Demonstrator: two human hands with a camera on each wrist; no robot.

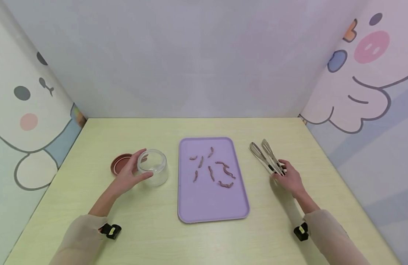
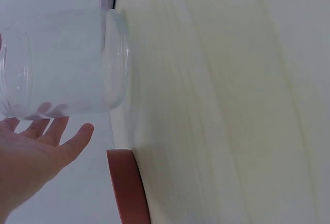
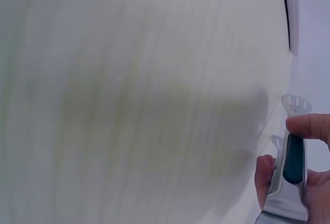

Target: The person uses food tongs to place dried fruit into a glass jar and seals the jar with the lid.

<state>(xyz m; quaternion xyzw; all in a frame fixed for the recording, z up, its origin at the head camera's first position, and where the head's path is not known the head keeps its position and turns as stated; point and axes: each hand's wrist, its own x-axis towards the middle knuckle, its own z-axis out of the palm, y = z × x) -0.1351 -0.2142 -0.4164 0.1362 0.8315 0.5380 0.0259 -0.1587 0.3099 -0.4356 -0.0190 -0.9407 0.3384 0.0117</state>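
My left hand (image 1: 127, 179) holds a clear glass jar (image 1: 160, 174) around its side, thumb near and fingers behind. The jar stands upright with its mouth uncovered, and in the left wrist view the jar (image 2: 67, 64) shows nothing inside. Beside it lies a reddish-brown round lid (image 1: 118, 164), partly behind the hand. On the right, my right hand (image 1: 291, 180) grips metal tongs (image 1: 271, 152) by the handles, their two slotted heads spread apart and pointing away. A dark grip inlay on the tongs (image 3: 294, 159) shows under a finger in the right wrist view.
Between the hands lies a purple tray (image 1: 212, 208) with several thin brown twisted strips (image 1: 211, 173) scattered over its far and middle part. The pale wooden table (image 1: 147, 235) meets a plain back wall (image 1: 197, 66) and cartoon-printed side walls.
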